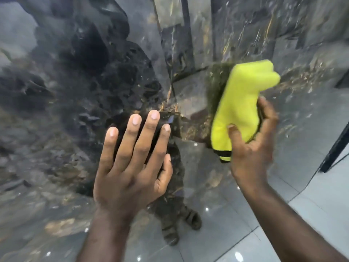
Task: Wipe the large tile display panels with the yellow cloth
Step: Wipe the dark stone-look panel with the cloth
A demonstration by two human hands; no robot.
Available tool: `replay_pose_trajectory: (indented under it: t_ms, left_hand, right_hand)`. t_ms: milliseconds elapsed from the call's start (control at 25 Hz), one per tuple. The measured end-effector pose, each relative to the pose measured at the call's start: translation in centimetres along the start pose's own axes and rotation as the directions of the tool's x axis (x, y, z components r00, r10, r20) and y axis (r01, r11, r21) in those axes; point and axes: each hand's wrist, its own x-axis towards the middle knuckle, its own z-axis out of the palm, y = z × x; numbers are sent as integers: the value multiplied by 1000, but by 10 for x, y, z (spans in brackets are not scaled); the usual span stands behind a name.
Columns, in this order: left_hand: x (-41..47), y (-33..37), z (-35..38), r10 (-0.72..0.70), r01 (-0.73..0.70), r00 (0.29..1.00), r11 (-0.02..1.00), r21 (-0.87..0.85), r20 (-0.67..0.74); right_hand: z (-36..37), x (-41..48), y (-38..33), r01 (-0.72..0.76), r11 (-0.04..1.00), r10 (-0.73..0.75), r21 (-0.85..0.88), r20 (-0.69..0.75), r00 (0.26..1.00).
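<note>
A large glossy dark marble-patterned tile panel [62,95] fills the view right in front of me. My left hand [132,161] lies flat against it, fingers straight and spread, at lower centre. To its right, my right hand [251,146] grips a folded yellow cloth [243,106] with a black stripe at its lower end, thumb over the front. The cloth is pressed against the panel and looks motion-blurred. The panel mirrors the cloth, a person's legs and sandalled feet.
Pale grey floor tiles [324,197] show at the lower right. A black frame post [338,142] stands at the right edge, beside the panel. Further dark panels [190,35] show at the top, whether real or mirrored I cannot tell.
</note>
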Motion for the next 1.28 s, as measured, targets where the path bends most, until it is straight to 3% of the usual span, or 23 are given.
replay_pose_trajectory:
  t_ms: [80,120,160,240,320,400,440,480,520,560,600,680,720,800,840,920,1000,1040,1080,1160,1240,1280]
  left_hand:
    - [-1,1,-1,-10,10,1000,1000,-25,-8]
    - [-1,2,-2,-16,15,1000,999,-34,-11]
    - [1,3,-1,-20,19,1000,999,-42,-15]
    - [4,2,-2,-24,24,1000,999,-47,-5]
    - [9,4,-4,-54,54,999,997,-48,2]
    - [18,17,-6,-153,154,988,984,-84,15]
    - [26,27,-8,-205,206,978,973,-99,26]
    - [35,38,-7,-234,236,972,965,-113,34]
    - [47,48,-5,-243,246,969,961,-128,38]
    - [62,58,0,-244,247,969,959,-140,37]
    - [79,66,7,-244,245,969,958,-150,29]
    - [119,79,21,-251,247,968,954,-172,3]
    - [139,87,28,-256,249,967,953,-172,-18]
    - [177,107,44,-236,220,970,955,-201,-57]
    - [193,119,53,-210,193,976,953,-236,-51]
    - [216,149,69,-137,130,991,961,-246,-11]
    - [218,170,83,-75,76,997,988,-137,13]
    - [214,172,88,-61,62,998,994,-87,13]
    - [211,172,90,-62,62,998,996,-59,9]
    - [206,170,88,-74,74,997,996,-41,-1]
    - [207,171,87,-77,77,997,997,-17,-9]
    - [208,172,88,-69,69,998,998,-10,-13]
  right_hand:
    - [-2,-24,9,-321,947,319,4,-135,938]
    - [-1,-36,5,-381,924,374,-29,-126,919]
    - [3,-42,-6,-342,938,337,-60,-83,938]
    - [10,-32,-46,-57,997,59,-54,28,998]
    - [13,-3,-75,282,955,-276,-90,70,959]
    - [4,24,-51,417,887,-414,-197,57,909]
    - [-5,30,-26,348,912,-353,-216,17,935]
    - [-13,29,-6,168,969,-180,-178,-49,983]
    - [-20,25,6,-51,993,42,-106,-87,995]
    - [-24,25,12,-176,983,170,-58,-93,981]
    - [-27,33,12,-176,983,173,-50,-64,983]
    - [-36,71,6,100,989,-98,-107,26,995]
    - [-42,99,0,267,953,-259,-140,75,963]
    - [-58,153,15,417,889,-406,-189,98,909]
    - [-67,170,36,369,907,-366,-204,54,929]
    - [-85,172,85,109,985,-118,-132,-64,991]
    - [-97,144,114,-192,978,184,-77,-103,977]
    - [-98,134,117,-237,966,230,-101,-71,971]
    - [-99,132,115,-198,972,197,-128,-18,980]
    - [-100,157,91,38,995,-28,-97,101,994]
    - [-97,197,72,273,959,-264,-71,118,957]
    - [-97,210,75,294,953,-287,-70,97,953]
